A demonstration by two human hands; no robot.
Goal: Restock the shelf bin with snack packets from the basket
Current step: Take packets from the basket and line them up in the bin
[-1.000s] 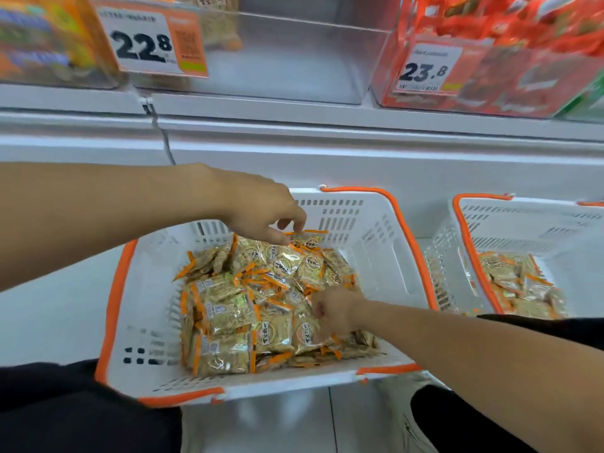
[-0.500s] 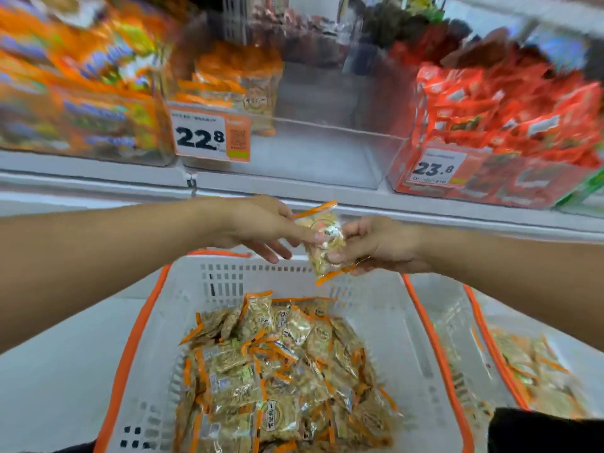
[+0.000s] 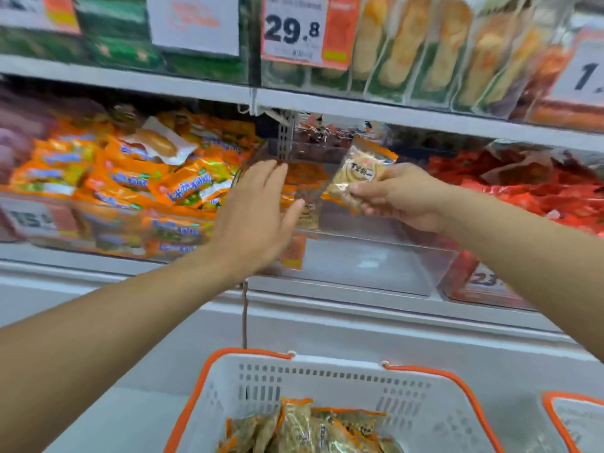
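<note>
1. At far left on the shelf, a clear bin (image 3: 108, 220) holds a heap of orange packets (image 3: 183, 184).
2. The left hand (image 3: 258, 214) reaches up with fingers straight and spread wide, holding nothing, at the left wall of the clear shelf bin (image 3: 376, 256).
3. That bin sits in the middle of the shelf, with a few packets at its far left.
4. The right hand (image 3: 402, 197) pinches a snack packet (image 3: 356, 174) between thumb and fingers, above the bin's open top.
5. At right, red packets (image 3: 523, 191) fill the next bin.
6. Near and below, the white basket (image 3: 327, 377) with orange rim holds more snack packets (image 3: 310, 429).
7. Another basket (image 3: 575, 420) shows at the near right edge.
</note>
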